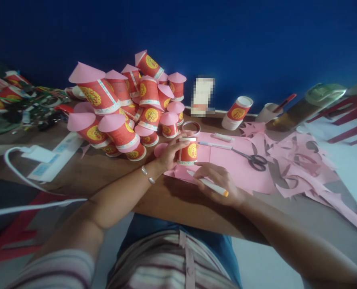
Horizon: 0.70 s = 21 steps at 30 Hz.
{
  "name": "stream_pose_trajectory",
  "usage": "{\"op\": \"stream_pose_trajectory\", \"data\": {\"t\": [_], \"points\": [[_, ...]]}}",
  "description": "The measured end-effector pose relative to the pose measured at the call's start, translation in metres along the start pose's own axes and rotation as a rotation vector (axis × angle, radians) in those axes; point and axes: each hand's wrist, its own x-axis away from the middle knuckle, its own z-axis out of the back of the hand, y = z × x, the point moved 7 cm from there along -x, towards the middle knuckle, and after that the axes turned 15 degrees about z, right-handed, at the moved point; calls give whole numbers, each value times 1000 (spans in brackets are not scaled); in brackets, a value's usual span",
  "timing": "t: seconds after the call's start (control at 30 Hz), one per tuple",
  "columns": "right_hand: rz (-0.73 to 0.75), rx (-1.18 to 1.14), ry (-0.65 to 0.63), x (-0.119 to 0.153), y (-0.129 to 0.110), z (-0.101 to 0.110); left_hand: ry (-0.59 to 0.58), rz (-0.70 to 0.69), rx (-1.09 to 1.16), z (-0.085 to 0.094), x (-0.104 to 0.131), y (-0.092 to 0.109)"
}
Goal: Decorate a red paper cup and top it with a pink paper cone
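Blue wall backs a brown table, where the cup sits at the near-left edge of pink paper, its long axis roughly upright. Left hand holds it from the left and top, so it is the nearer of the 2 to the cup's upper end. Right hand grips a marker, slanted, orange end toward the body; whether its fingertips touch the lower rim, I cannot tell. Beyond left, cone-topped cups crowd close; scissors and a pen lie right.
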Motion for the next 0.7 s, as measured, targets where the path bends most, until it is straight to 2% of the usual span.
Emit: {"op": "stream_pose_trajectory", "data": {"t": [0.13,0.3,0.7], "points": [[32,20,20,-2,-3,2,8,27,-52,-1,-1,-4],[-5,89,70,-1,0,9,-11,40,-57,-5,0,-3],[-39,87,50,-1,3,8,12,53,-78,-5,1,-2]]}}
